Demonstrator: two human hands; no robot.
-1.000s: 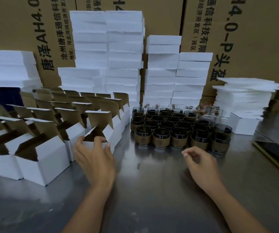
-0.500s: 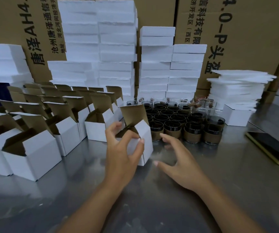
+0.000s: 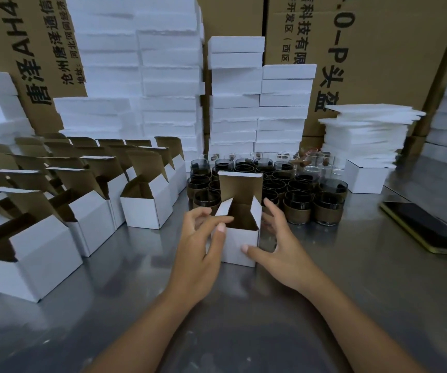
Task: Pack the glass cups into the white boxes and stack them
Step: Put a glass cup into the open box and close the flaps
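1. Box news first: the open white box (image 3: 239,243) is now standing on the steel table (image 3: 243,319), just in front of the glass cups (image 3: 297,211). Its lid flap is sticking straight up.
2. A moment ago the left hand (image 3: 200,249) was carrying this box alone, away from the row of open boxes (image 3: 144,211). Now it is holding the box's left side, with the thumb on the front corner.
3. The right hand (image 3: 278,249) was reaching with spread fingers before. Now it is hugging the right side, and its thumb is pressing low on the front.
4. So both hands are gripping the box and keeping it steady.
5. The inside is looking dark and bare, so I think no cup is in it yet.
6. That means the box is getting ready, and a cup from the front row is probably going in next.
7. Closed white boxes (image 3: 260,103) are waiting in tall piles behind the cups, where this one should be going later.
8. A phone (image 3: 426,230) is lying off to the right.
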